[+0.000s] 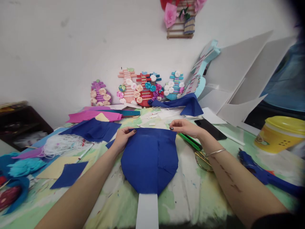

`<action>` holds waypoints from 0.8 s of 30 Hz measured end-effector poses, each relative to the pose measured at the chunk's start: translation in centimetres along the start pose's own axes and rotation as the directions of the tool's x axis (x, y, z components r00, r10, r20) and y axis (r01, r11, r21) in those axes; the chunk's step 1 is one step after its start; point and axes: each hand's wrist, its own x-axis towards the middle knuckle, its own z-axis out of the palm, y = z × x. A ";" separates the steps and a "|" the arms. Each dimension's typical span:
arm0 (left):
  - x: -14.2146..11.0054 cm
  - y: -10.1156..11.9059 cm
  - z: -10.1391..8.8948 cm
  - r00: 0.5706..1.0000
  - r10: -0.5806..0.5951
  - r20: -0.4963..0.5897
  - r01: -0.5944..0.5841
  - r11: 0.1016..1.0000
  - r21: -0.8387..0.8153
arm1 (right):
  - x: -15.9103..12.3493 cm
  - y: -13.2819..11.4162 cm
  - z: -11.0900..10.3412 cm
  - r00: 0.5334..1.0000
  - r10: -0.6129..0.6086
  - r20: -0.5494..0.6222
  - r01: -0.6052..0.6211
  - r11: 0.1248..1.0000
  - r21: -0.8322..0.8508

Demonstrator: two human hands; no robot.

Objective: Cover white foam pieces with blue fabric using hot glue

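Note:
A rounded piece of dark blue felt (149,160) lies on the table in front of me, covering a white board whose narrow white handle (147,210) sticks out below it. My left hand (122,138) pinches the felt's upper left corner. My right hand (184,127) pinches its upper right corner. Both hands hold the top edge stretched flat, fingers closed on the fabric.
Green-handled scissors (194,144) and a black phone (211,128) lie by my right wrist. A blue glue gun (257,170) and a yellow tub (280,133) sit at the right. Felt scraps (94,130), white string (63,143) and decorated stick guitars (143,89) fill the left and back.

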 end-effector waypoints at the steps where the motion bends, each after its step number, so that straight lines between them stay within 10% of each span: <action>1: 0.0 0.0 0.0 1.000 0.000 0.002 0.000 1.000 -0.001 | 0.2 0.1 0.4 1.000 0.004 0.017 -0.004 1.000 -0.001; 24: 0.0 -0.1 0.0 1.000 0.012 0.002 -0.012 0.999 0.031 | -0.3 -0.4 0.0 0.997 0.074 0.033 -0.074 0.997 -0.008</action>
